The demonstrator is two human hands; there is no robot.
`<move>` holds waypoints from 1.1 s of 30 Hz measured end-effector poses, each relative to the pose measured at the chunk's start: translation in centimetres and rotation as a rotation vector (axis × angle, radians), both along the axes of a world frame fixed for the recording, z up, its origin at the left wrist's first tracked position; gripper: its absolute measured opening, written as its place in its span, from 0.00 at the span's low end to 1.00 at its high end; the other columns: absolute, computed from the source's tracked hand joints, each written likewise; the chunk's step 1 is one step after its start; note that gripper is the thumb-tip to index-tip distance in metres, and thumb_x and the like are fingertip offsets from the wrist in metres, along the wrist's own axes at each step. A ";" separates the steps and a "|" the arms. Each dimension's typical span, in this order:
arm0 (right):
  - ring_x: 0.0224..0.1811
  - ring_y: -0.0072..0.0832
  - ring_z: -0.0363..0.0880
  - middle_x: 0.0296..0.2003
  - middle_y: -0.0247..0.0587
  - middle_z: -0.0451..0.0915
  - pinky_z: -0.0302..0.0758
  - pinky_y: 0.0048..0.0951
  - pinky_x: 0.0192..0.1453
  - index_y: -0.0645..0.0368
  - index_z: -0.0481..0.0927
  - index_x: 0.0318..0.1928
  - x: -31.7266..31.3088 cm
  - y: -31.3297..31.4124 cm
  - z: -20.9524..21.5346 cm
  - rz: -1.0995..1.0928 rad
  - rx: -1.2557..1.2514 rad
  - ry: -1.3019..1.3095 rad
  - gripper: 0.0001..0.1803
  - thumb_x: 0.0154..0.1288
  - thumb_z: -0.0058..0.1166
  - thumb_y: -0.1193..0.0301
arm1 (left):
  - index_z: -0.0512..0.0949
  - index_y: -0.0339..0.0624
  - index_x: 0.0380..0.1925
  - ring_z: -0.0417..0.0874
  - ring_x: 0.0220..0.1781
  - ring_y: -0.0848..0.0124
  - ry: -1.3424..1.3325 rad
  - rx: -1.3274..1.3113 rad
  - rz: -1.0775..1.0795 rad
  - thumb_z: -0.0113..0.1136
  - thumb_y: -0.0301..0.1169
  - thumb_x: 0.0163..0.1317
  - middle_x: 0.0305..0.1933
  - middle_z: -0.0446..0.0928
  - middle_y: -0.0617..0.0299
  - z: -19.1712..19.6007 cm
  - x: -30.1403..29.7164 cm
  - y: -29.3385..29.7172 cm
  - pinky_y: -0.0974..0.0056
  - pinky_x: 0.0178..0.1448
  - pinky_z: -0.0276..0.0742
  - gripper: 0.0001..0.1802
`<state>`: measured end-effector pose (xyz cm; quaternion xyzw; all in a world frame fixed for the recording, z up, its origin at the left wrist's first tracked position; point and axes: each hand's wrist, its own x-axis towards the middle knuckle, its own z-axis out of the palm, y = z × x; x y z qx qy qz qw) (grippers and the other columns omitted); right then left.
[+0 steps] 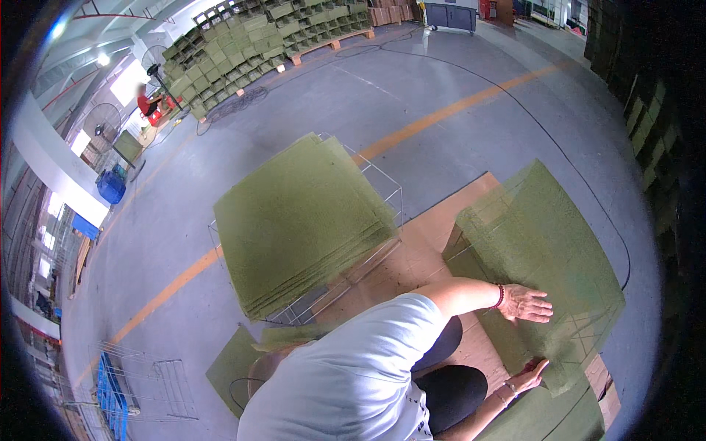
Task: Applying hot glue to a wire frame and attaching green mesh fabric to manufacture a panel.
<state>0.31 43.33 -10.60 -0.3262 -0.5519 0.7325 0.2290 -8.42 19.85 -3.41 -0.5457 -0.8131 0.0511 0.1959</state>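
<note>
A large thin green sheet [537, 242] lies over a wire frame at the right. My left hand [526, 303] rests flat on it with the fingers spread, a red band on the wrist. My right hand [531, 375] is lower down and grips the sheet's near edge. Another green sheet [544, 419] lies below that hand. My white shirt and dark trousers fill the lower middle of the view.
A thick stack of green sheets [301, 220] sits on a wire rack to the left. A brown board [430, 246] covers the floor between rack and frame. Wire frames [151, 382] stand lower left. Green boxes on pallets [250, 44] are far back, near a person in red [147, 104]. An orange floor line [441, 114] and a black cable [559, 147] cross the concrete.
</note>
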 end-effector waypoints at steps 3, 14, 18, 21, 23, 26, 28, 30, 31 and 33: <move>0.20 0.20 0.64 0.19 0.34 0.70 0.64 0.24 0.23 0.62 0.74 0.22 0.4 -1.1 0.5 0.011 0.062 -0.061 0.22 0.49 0.64 0.54 | 0.47 0.46 0.64 0.49 0.69 0.63 0.122 -0.018 0.034 0.55 0.58 0.49 0.69 0.47 0.58 -0.4 0.3 -0.6 0.51 0.71 0.41 0.49; 0.21 0.20 0.66 0.22 0.35 0.73 0.63 0.22 0.23 0.65 0.78 0.30 0.6 6.5 1.3 -0.167 0.117 -0.001 0.19 0.51 0.62 0.59 | 0.48 0.43 0.64 0.53 0.68 0.61 0.150 0.064 0.142 0.47 0.43 0.57 0.67 0.51 0.54 -0.7 1.1 -0.2 0.50 0.71 0.42 0.37; 0.22 0.21 0.66 0.23 0.35 0.73 0.64 0.22 0.25 0.64 0.77 0.28 1.4 8.4 2.3 -0.197 0.230 0.032 0.16 0.50 0.64 0.63 | 0.49 0.41 0.63 0.53 0.68 0.59 0.122 0.144 0.163 0.43 0.38 0.59 0.66 0.52 0.53 -1.6 1.8 0.3 0.49 0.71 0.41 0.33; 0.24 0.20 0.68 0.25 0.35 0.75 0.65 0.22 0.26 0.64 0.79 0.32 1.6 7.0 5.7 -0.144 0.292 0.079 0.16 0.53 0.61 0.62 | 0.50 0.41 0.63 0.55 0.67 0.60 0.142 0.194 0.156 0.40 0.37 0.60 0.65 0.55 0.53 -2.4 1.7 -0.2 0.50 0.71 0.42 0.31; 0.27 0.20 0.70 0.28 0.35 0.77 0.66 0.21 0.28 0.63 0.79 0.36 2.1 5.9 8.3 -0.065 0.360 0.110 0.16 0.55 0.59 0.62 | 0.57 0.40 0.60 0.59 0.65 0.61 0.075 0.381 0.103 0.38 0.33 0.61 0.62 0.60 0.53 -2.7 1.4 0.1 0.52 0.70 0.47 0.26; 0.28 0.18 0.72 0.30 0.34 0.78 0.67 0.18 0.30 0.60 0.78 0.40 4.4 8.4 10.2 -0.016 0.291 0.089 0.15 0.58 0.57 0.62 | 0.64 0.45 0.56 0.64 0.60 0.60 -0.122 0.520 0.038 0.40 0.29 0.57 0.57 0.66 0.54 -0.7 1.9 1.8 0.52 0.66 0.57 0.23; 0.25 0.18 0.72 0.28 0.34 0.78 0.68 0.17 0.28 0.61 0.77 0.40 5.9 10.7 9.9 -0.020 0.275 0.101 0.15 0.58 0.57 0.63 | 0.67 0.45 0.53 0.65 0.59 0.60 -0.181 0.484 0.073 0.40 0.28 0.57 0.56 0.66 0.55 0.5 1.2 1.1 0.51 0.63 0.59 0.22; 0.24 0.18 0.72 0.28 0.36 0.78 0.70 0.19 0.27 0.62 0.77 0.41 9.7 11.5 11.2 -0.121 0.307 0.097 0.14 0.58 0.57 0.66 | 0.68 0.44 0.51 0.67 0.56 0.59 -0.171 0.409 0.099 0.41 0.26 0.55 0.54 0.67 0.55 1.1 1.0 0.9 0.51 0.59 0.62 0.22; 0.25 0.19 0.73 0.27 0.35 0.78 0.71 0.19 0.28 0.63 0.77 0.40 12.0 12.4 11.6 -0.171 0.331 0.106 0.13 0.58 0.56 0.67 | 0.68 0.43 0.52 0.67 0.55 0.58 -0.111 0.381 0.139 0.43 0.26 0.53 0.53 0.68 0.55 1.2 0.9 0.6 0.51 0.58 0.62 0.23; 0.25 0.18 0.74 0.26 0.35 0.78 0.70 0.17 0.28 0.62 0.77 0.38 18.3 14.2 11.6 -0.274 0.411 0.059 0.09 0.60 0.52 0.70 | 0.64 0.44 0.57 0.64 0.60 0.58 -0.079 0.296 0.199 0.45 0.26 0.51 0.58 0.65 0.55 0.9 1.4 0.4 0.51 0.62 0.58 0.28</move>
